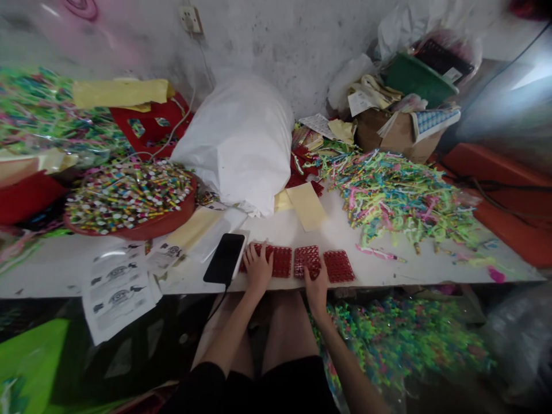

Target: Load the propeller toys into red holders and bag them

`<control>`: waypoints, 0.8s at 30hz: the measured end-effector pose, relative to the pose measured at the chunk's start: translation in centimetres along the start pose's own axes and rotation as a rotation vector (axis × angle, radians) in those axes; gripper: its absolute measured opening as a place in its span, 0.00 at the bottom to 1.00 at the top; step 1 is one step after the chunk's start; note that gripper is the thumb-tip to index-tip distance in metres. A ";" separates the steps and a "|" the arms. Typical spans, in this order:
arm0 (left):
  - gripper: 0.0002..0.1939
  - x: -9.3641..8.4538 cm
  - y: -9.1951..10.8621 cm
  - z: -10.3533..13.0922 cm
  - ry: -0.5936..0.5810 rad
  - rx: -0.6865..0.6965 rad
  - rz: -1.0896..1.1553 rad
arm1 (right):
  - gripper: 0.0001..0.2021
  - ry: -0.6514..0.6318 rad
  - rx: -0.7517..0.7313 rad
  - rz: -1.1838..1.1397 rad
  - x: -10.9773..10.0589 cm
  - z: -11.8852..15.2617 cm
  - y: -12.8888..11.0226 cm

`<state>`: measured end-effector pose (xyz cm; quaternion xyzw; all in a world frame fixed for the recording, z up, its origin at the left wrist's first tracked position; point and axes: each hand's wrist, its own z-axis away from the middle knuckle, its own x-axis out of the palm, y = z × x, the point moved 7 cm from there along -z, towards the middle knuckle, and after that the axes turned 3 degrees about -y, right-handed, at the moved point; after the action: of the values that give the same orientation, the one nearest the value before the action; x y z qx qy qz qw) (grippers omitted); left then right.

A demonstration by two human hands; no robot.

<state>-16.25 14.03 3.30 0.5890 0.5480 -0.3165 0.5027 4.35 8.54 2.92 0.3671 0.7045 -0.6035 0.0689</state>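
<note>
Red grid-like sheets lie in a row at the table's front edge. My left hand [257, 269] rests with fingers spread on the left red sheet [282, 262], covering part of it. The middle red sheet [306, 257] is tilted slightly, and my right hand [317, 286] grips its lower right part between thumb and fingers. Just to the right of that hand lies another red sheet [339, 266]. A black-screened phone [225, 257] with a cable sits beside my left hand.
Behind the sheets stand a big white sack [250, 144] and a yellow paper piece [307, 206]. A red basin [172, 221] of small striped pieces is left, near printed papers [118, 287]. Colourful ribboned pieces [397, 198] are heaped right, before a cardboard box [405, 135].
</note>
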 end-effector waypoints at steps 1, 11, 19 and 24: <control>0.23 0.1 0.0 0.0 -0.001 -0.002 0.000 | 0.28 -0.004 -0.020 0.049 0.1 0.0 -0.1; 0.26 -0.2 1.3 0.9 -0.016 -0.018 0.034 | 0.24 -0.057 -0.343 0.572 -0.1 -0.1 -0.5; 0.21 -0.1 1.4 1.2 -0.004 -0.073 0.040 | 0.31 -0.050 -0.294 0.621 -1.2 0.0 2.0; 0.19 0.0 0.1 0.7 0.014 -0.094 0.076 | 0.32 -0.075 -0.268 0.561 -1.2 -0.5 2.2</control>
<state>-15.98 13.39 3.10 0.5873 0.5429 -0.2667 0.5378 6.71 8.49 1.93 0.5124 0.6458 -0.4758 0.3066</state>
